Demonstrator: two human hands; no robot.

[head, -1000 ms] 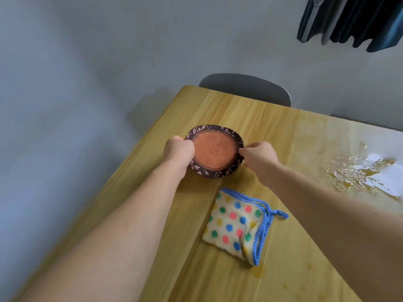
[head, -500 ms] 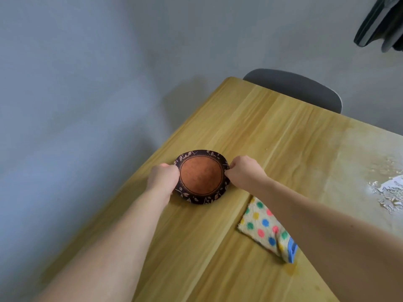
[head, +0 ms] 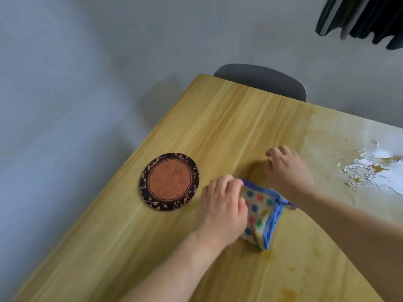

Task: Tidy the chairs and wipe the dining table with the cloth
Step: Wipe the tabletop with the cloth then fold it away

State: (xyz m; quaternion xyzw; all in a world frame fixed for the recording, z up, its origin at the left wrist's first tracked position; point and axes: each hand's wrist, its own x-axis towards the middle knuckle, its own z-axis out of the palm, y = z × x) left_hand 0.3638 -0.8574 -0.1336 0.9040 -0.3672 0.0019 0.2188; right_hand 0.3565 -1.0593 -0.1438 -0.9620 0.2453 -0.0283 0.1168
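A folded cloth [head: 260,214] with coloured dots and a blue hem lies on the wooden dining table [head: 229,118]. My left hand [head: 220,208] rests on the cloth's left edge, fingers curled over its upper corner. My right hand [head: 285,168] hovers just beyond the cloth, fingers spread and holding nothing; its forearm crosses the cloth's right corner. A round brown plate [head: 169,182] with a dark leaf-patterned rim sits to the left, near the table's left edge, apart from both hands. A grey chair [head: 261,80] is tucked in at the far end.
A white and yellowish wet spill [head: 368,171] spreads across the table's right side. Small yellow drops [head: 290,294] dot the near right part. Dark clothes [head: 366,18] hang at the top right. The grey floor lies beyond the table's left edge.
Both hands have let go of the plate, which now sits near the left edge. My left hand has come onto the cloth and my right hand has moved beyond it.
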